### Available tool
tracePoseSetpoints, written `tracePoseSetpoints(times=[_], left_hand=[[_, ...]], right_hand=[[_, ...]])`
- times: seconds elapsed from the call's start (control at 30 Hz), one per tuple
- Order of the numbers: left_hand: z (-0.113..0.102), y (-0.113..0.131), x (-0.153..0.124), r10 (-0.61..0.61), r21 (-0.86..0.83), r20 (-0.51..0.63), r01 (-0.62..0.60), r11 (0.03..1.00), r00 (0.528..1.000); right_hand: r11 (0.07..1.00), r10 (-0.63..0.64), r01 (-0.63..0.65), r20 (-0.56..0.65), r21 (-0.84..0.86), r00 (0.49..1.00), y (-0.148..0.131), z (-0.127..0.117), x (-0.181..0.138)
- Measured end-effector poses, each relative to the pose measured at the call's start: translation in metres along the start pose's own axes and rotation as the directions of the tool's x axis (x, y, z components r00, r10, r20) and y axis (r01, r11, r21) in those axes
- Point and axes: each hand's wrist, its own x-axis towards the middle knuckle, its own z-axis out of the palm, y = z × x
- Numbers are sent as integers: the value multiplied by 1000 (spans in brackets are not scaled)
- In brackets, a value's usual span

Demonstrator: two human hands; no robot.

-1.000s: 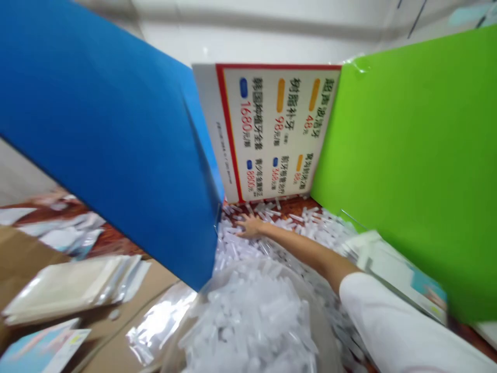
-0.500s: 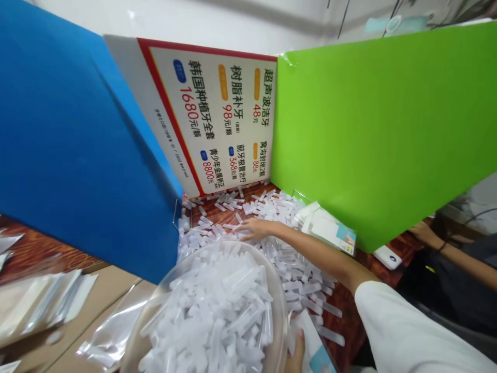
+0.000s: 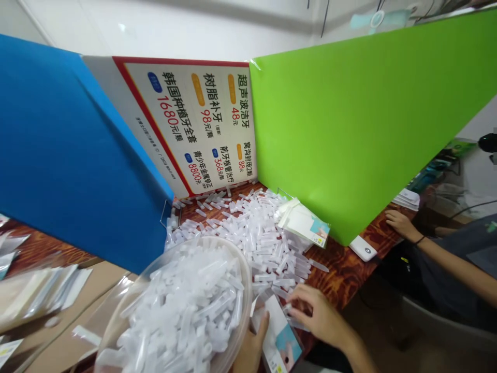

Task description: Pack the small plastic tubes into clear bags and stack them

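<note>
Signboard [image 3: 186,122] reads 1680元 (98元); left grip [image 3: 250,346] clasps packet [image 3: 277,331], right grip [image 3: 319,316] half-open over tubes [image 3: 264,241].

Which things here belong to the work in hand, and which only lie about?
In use: left hand, held packet, right hand at loose tubes, bowl of tubes.
Lying about: packet stack, green board, blue board, price poster, white device.

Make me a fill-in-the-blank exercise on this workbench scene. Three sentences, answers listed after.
1. The clear bowl is heaped with small plastic ____.
2. The board standing right of the printed sign is coloured ____.
3. The left hand grips a white packet beside the bowl, while the right hand touches loose tubes lying on the ____.

Missing words: tubes; green; table.
</note>
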Motion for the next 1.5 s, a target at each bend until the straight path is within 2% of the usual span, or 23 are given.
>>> tracePoseSetpoints(times=[0.1,0.2,0.33,0.47,0.57,0.63,0.7,0.73,0.8,0.83,0.9,1.0,1.1,1.17,1.27,1.37,1.43,1.5], left_hand=[[-2,11,-4,44,-211,-42,-52,976,998],[-3,29,-14,0,-363,-67,-24,932,998],[7,49,-31,-129,-569,-89,56,820,988],[27,61,-47,-208,-728,-29,122,674,978],[38,68,-58,-239,-810,-18,126,573,971],[39,74,-65,-238,-833,-7,126,538,971],[37,79,-73,-194,-831,30,133,541,981],[36,81,-77,-153,-811,51,130,570,987],[31,86,-83,-67,-747,85,108,656,994],[29,89,-85,-36,-712,96,94,696,995],[25,92,-87,-11,-675,112,84,733,994],[19,91,-86,12,-672,149,92,734,989],[12,87,-83,33,-699,199,119,705,979],[7,84,-81,25,-711,205,131,690,978],[-2,80,-78,26,-690,160,93,717,987],[-15,76,-79,60,-672,125,40,739,990],[-28,73,-82,75,-637,115,15,771,990],[-42,69,-86,86,-587,112,-3,810,990]], right_hand=[[999,14,-14,-3,-51,1000,22,30,-26],[992,-42,39,-18,-123,999,38,39,-26],[974,-164,169,49,-149,985,60,22,-17],[933,-281,314,188,-177,941,74,-2,-10],[924,-350,372,198,-86,916,79,-10,-7],[945,-320,309,108,103,941,81,-11,-3],[903,-165,144,17,404,986,80,-11,3],[828,-65,45,17,559,998,79,-10,7],[616,64,-122,105,778,992,72,-9,16],[522,80,-186,170,832,982,68,-9,20],[406,77,-281,274,870,959,59,-6,28],[338,119,-337,316,879,941,46,3,36],[346,150,-353,320,870,936,37,16,41],[370,106,-375,362,850,926,32,24,42],[428,3,-357,394,830,919,25,33,42],[544,-189,-238,394,804,899,20,36,44],[617,-338,-123,403,777,851,13,35,48],[663,-416,-24,395,749,819,-2,31,55]])
